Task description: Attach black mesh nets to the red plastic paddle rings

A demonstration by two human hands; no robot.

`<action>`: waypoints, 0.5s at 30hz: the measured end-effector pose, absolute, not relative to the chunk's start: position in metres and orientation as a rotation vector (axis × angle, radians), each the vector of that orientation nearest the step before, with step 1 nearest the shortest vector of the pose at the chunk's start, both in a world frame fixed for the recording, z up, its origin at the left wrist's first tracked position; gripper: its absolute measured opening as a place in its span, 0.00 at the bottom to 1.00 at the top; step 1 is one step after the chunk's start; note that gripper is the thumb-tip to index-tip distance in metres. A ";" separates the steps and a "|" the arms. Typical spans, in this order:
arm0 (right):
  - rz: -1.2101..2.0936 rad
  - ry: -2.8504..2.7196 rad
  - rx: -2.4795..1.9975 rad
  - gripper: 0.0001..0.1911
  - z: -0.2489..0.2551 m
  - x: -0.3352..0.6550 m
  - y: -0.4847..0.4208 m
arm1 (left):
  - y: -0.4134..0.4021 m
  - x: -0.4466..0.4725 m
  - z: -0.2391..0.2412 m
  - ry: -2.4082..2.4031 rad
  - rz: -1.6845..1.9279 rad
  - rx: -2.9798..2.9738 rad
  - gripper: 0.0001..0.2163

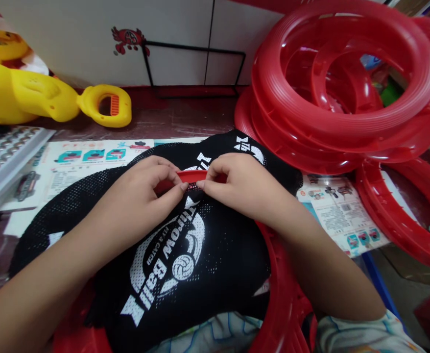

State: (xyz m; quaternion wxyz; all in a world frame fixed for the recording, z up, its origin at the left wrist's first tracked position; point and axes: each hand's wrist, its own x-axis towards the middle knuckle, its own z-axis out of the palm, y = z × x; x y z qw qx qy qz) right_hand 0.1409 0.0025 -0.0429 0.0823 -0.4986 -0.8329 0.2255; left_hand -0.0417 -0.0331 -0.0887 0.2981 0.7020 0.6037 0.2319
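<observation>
A black mesh net (215, 255) printed with white "Throw Ball" lettering lies stretched over a red plastic ring (279, 289) in front of me. My left hand (141, 196) pinches the mesh at the ring's far rim (193, 175), fingers closed on the fabric. My right hand (244, 184) pinches the same edge of the net just to the right, its fingertips nearly touching the left hand's. Most of the ring is hidden under the net.
A pile of red plastic rings (343, 88) leans at the back right, with another red ring (402, 215) lower right. Printed paper sheets (90, 157) lie on the table. Yellow plastic toy parts (35, 98) sit at the back left, a grey tray (5, 152) at the left edge.
</observation>
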 end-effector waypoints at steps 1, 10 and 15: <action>0.631 -2.498 -1.494 0.09 -0.037 0.144 0.001 | -0.033 -0.044 -0.088 1.558 0.598 1.879 0.10; 0.508 -3.079 -1.692 0.15 -0.016 0.130 -0.039 | -0.027 -0.073 -0.066 1.748 0.248 1.952 0.18; 0.271 -3.041 -1.680 0.13 -0.041 0.115 -0.046 | -0.027 -0.089 -0.064 1.827 0.012 1.875 0.22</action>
